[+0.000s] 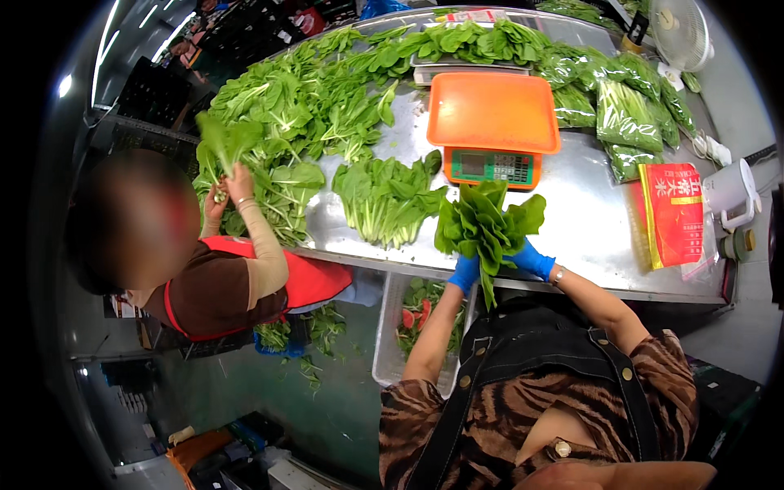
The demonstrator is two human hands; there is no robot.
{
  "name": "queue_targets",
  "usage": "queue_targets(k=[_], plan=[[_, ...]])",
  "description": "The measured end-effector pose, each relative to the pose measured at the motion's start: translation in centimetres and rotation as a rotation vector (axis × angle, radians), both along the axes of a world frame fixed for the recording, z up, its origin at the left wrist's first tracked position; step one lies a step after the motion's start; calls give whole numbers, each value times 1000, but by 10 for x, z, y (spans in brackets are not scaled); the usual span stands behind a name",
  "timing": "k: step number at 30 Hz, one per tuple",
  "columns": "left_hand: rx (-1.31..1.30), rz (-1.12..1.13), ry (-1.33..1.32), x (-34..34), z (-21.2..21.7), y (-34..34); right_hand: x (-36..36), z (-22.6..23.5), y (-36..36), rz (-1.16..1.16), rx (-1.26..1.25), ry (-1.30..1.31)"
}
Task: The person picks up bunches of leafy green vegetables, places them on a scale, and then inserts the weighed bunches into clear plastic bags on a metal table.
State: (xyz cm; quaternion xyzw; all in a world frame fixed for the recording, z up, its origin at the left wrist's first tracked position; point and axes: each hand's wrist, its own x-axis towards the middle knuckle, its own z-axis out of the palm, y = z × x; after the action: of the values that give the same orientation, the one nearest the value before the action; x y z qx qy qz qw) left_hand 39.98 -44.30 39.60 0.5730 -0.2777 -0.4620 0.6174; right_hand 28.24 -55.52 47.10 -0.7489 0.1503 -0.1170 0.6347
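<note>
A bunch of leafy greens (488, 222) stands upright at the table's front edge, leaves fanned out on top. My left hand (465, 273), in a blue glove, is closed around its lower left side. My right hand (534, 260), also blue-gloved, is closed at its lower right; the leaves hide some fingers of both. Just beyond the bunch is an orange weighing scale (493, 113) with nothing on its pan. To its left a smaller pile of greens (384, 202) lies on the metal table (584, 212).
A co-worker (237, 273) at left holds greens beside a large heap (282, 114). Bagged greens (627, 113), a red plastic bag (674, 214), a white jug (732, 194) and a fan (681, 34) are at right. A white crate (392, 327) stands below the table edge.
</note>
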Motion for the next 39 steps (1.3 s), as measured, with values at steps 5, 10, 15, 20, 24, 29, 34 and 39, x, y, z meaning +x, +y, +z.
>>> queue_targets(k=[5, 10, 15, 20, 24, 29, 34, 39], plan=[[-106, 43, -143, -2, -18, -11, -6, 12, 7, -49, -97, -86], [-164, 19, -6, -23, 33, -14, -7, 1, 5, -196, -14, -94], [-25, 67, -134, -27, 49, -28, -1, 6, -1, -267, 318, -186], [-65, 99, -563, 14, 128, -79, 27, 95, -42, -288, 206, -271], [-34, 110, -776, 33, 210, -159, 54, 134, -116, -369, 162, -361], [360, -92, -798, 92, 163, -222, 67, 141, -178, -344, -173, 469], [515, -222, -724, 97, 162, -242, 62, 101, -214, -384, -303, 455], [431, 106, -903, 90, 213, -217, 37, 93, -220, -373, -60, 388]])
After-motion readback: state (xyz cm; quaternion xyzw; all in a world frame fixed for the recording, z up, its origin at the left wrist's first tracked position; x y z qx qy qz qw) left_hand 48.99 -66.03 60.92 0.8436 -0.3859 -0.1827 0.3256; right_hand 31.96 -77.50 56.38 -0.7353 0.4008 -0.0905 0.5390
